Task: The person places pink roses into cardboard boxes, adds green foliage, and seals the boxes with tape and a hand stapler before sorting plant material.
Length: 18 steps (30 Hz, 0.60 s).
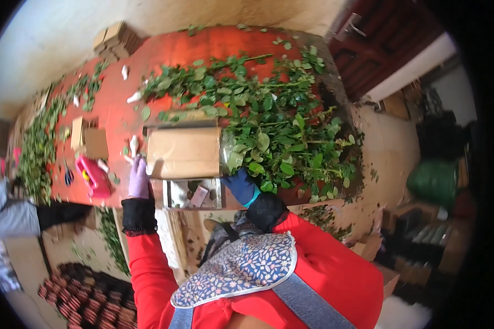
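The left hand (139, 178), in a purple glove, presses flat with fingers together against the left end of a brown cardboard box (184, 152), while the right hand (240, 185) (blue-gloved) grips the box's near right corner, steadying it squarely between them. The box sits at the near edge of the red surface (175, 52), leafy green stems (269, 118) heaped just right and beyond, a pink tool (94, 176) lying left.

Bright, even daylight, soft shadows, strong fisheye bending and dark vignetted corners.
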### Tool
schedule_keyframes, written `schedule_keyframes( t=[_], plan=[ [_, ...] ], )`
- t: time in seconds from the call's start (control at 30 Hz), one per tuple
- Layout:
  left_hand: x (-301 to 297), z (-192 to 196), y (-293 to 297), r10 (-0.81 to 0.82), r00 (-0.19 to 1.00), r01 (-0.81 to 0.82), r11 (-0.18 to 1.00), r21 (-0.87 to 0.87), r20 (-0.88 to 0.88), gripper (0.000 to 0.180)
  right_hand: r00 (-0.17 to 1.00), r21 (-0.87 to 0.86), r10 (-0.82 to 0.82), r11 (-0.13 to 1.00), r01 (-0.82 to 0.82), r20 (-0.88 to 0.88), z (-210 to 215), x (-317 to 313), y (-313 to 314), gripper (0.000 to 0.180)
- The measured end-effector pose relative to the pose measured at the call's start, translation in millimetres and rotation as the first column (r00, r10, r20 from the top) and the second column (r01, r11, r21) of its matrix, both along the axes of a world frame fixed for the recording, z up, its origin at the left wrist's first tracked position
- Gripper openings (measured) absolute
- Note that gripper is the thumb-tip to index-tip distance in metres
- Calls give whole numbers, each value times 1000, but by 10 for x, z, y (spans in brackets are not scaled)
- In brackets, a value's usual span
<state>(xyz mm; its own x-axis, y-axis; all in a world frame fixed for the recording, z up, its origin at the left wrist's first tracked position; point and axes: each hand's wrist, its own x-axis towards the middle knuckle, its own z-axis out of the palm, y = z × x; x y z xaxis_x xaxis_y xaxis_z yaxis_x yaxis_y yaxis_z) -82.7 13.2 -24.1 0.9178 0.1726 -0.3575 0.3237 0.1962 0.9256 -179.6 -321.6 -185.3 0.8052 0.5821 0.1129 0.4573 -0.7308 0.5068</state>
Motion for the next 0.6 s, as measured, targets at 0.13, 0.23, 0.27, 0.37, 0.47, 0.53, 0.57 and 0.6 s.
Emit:
schedule_keyframes(
  t=[0.13, 0.23, 0.27, 0.37, 0.47, 0.53, 0.57, 0.6],
  plan=[
    [234, 15, -143, -351, 937, 351, 937, 5, -9, 69, 994, 187, -102, 978, 91, 48, -122, 164, -1, 46],
    [280, 148, -215, -384, 923, 384, 923, -24, 23, 64, 986, 244, -142, 963, 117, 87, -76, 193, -107, 52],
    [251, 300, -258, -399, 916, 400, 917, -6, 44, 63, 983, 184, -139, 976, 116, 121, -14, 156, -151, 58],
    [52, 1072, -431, -486, 845, 513, 855, -80, 222, 61, 925, 893, 24, 270, 360, -380, 629, 97, -191, 74],
    [-323, 1412, -658, -474, 746, 445, 877, 180, 468, 74, 758, 588, 337, -484, 648, -558, 1208, -182, -208, 71],
    [-634, 1436, -779, -488, 677, 358, 872, 333, 551, 89, 705, 457, 459, -544, 704, -540, 1434, -250, -131, 70],
    [-792, 1407, -784, -468, 605, 322, 884, 339, 645, 94, 676, 434, 501, -523, 734, -540, 1516, -263, -89, 69],
    [-1001, 1337, -698, -459, 602, 349, 887, 302, 653, 98, 629, 406, 559, -481, 777, -540, 1527, -241, 62, 68]
  ],
)
